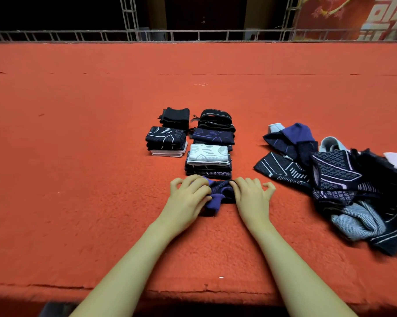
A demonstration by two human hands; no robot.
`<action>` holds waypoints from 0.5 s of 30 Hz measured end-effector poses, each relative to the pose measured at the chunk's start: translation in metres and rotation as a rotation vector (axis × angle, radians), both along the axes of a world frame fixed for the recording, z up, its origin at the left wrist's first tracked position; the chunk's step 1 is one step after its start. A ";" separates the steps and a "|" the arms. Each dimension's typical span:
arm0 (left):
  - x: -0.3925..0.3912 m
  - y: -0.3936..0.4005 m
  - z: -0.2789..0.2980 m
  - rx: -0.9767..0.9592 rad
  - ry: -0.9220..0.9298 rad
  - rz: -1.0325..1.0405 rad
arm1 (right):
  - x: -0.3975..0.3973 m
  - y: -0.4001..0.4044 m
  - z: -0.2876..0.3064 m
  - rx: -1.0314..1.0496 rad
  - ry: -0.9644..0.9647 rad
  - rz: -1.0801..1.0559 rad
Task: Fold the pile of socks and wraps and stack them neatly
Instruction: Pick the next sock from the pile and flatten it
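Both the left hand (pixel 190 194) and right hand (pixel 250 193) pinched a purple-and-dark sock (pixel 218 194) on the red desk (pixel 78 179), folded stacks (pixel 207 161) just beyond, unfolded pile (pixel 344 186) rightward, open surface leftward, no legible writing.

A bench (pixel 78 133) is covered in orange-red felt. Beyond its far edge, a grey metal truss railing (pixel 193 35) is seen against darkness; a red banner (pixel 344 14) is hung far right.
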State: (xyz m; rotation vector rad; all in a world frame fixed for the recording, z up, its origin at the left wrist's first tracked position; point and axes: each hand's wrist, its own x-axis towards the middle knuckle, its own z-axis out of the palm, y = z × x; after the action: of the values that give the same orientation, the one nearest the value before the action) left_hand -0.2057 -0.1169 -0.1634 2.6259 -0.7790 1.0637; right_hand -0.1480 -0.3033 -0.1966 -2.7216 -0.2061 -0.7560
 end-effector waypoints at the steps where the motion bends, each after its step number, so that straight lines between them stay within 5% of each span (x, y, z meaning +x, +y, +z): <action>1: 0.001 0.004 -0.001 -0.055 0.008 0.018 | -0.004 0.003 0.004 -0.023 -0.073 -0.058; 9: -0.012 0.008 -0.005 -0.571 0.105 0.161 | -0.004 0.000 0.009 -0.008 -0.163 -0.159; 15: -0.005 0.008 -0.008 -0.392 0.175 0.080 | -0.004 0.000 0.009 -0.070 -0.325 -0.108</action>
State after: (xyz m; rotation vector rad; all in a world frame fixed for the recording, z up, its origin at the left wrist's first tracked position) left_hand -0.2111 -0.1087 -0.1716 2.3858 -0.3840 0.8841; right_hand -0.1519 -0.3037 -0.1871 -2.6762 -0.1598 -1.2432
